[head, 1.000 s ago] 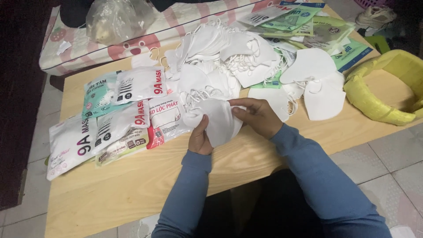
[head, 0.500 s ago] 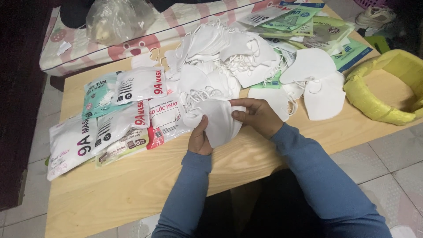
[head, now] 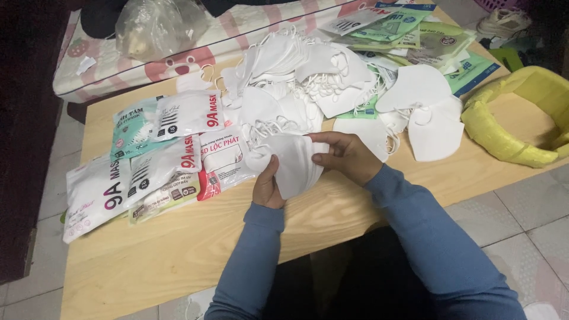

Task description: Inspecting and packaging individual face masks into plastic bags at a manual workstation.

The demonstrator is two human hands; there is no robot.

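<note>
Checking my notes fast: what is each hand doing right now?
Left hand: closed on the lower edge of a small stack of white face masks.
Right hand: gripping the same stack's right side.

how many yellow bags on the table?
1. The yellow bag sits at the table's far right edge, mouth rolled open, right of the loose white masks. Its right side runs out of view, so anything beyond is hidden.
</note>
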